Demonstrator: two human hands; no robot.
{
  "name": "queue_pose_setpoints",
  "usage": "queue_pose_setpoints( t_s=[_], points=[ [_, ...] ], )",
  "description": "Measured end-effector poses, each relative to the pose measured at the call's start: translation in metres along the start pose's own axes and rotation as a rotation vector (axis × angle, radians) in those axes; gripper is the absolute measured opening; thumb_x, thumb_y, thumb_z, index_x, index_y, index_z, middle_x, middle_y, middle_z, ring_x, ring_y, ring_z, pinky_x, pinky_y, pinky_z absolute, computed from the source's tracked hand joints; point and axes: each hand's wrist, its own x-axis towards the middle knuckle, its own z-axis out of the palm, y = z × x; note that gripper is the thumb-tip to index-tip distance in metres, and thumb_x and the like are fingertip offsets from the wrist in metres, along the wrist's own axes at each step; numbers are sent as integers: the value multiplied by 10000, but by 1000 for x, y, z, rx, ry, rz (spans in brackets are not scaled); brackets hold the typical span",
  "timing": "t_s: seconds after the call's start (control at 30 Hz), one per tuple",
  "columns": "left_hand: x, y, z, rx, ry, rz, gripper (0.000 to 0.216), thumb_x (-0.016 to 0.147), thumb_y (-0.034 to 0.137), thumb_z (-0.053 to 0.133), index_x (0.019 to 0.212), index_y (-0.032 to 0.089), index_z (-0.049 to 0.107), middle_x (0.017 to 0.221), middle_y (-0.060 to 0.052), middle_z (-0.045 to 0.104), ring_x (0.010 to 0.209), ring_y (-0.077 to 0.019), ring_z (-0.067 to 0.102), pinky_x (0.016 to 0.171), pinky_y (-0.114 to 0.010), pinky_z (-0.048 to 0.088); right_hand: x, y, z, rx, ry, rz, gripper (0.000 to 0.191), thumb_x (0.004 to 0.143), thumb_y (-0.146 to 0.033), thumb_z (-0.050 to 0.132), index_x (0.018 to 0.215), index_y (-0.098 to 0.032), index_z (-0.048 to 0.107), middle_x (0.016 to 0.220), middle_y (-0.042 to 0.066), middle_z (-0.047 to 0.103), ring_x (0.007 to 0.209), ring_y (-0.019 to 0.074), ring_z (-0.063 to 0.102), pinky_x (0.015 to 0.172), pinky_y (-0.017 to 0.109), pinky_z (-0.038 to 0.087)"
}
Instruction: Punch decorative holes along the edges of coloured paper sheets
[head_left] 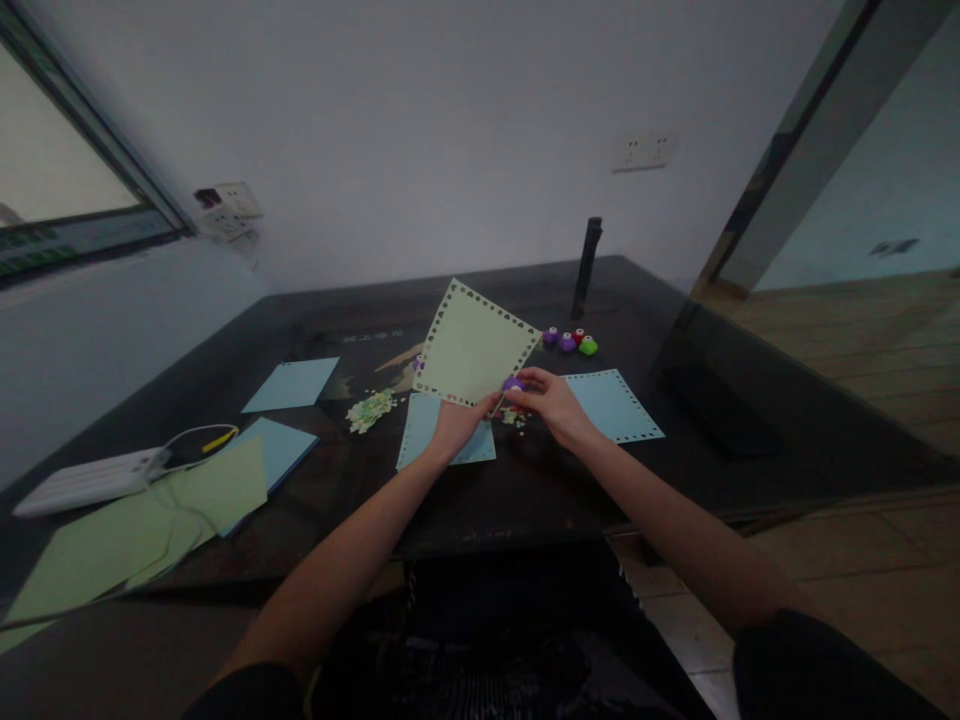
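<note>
Green sheet [472,345], its border punched with holes, stands tilted above the middle of the table [525,490]. Left hand [456,425] pinches its bottom edge at 6 o'clock. Right hand [551,402] pinches a purple punch [513,383] at the sheet's 5 o'clock corner. A blue sheet [615,405] lies at 3 o'clock of the hands, confetti [370,409] at 9 o'clock, three more punches [568,342] at 1 o'clock near a dark tube [586,267].

Dark table [540,490], white wall [450,120] (dim light)
</note>
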Motion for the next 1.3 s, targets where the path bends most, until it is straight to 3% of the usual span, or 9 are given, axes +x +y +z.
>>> queue_pose_setpoints(
  t_s=[0.27, 0.4, 0.7, 1.07, 1.3],
  points=[
    [0, 6, -1, 25, -47, 40, 348, 714, 364, 673, 979, 140, 644, 871, -84, 712, 677, -187, 645, 576, -289, 522, 1, 2, -1, 10, -4, -4, 400, 512, -303, 818, 792, -191, 555, 802, -6, 623, 595, 110, 584, 579, 270, 496],
    [1, 4, -3, 69, -53, 36, 270, 734, 355, 646, 883, 130, 658, 741, -70, 702, 569, -168, 613, 507, -268, 492, 0, 1, 0, 61, -17, 17, 390, 520, -291, 820, 794, -197, 560, 814, -5, 627, 615, 119, 606, 632, 294, 528],
    [0, 3, -4, 9, -38, 31, 197, 717, 318, 664, 806, 142, 666, 735, -77, 711, 861, -236, 652, 793, -370, 513, -3, 1, 1, 94, -47, 57, 377, 525, -315, 829, 799, -191, 601, 801, 16, 662, 652, 147, 644, 712, 334, 558],
    [1, 2, -2, 29, -42, 44, 188, 721, 302, 661, 814, 138, 661, 783, -83, 717, 904, -243, 650, 840, -393, 498, -2, 5, 2, 71, -26, 54, 332, 524, -330, 824, 742, -181, 623, 722, 12, 663, 589, 123, 610, 579, 263, 509],
    [-1, 5, -3, 15, -49, 43, 188, 713, 317, 668, 793, 147, 667, 723, -70, 711, 878, -240, 655, 832, -390, 502, -3, 4, 2, -20, 9, 16, 309, 556, -357, 792, 739, -189, 608, 713, 2, 638, 619, 117, 580, 472, 205, 401]
  ],
)
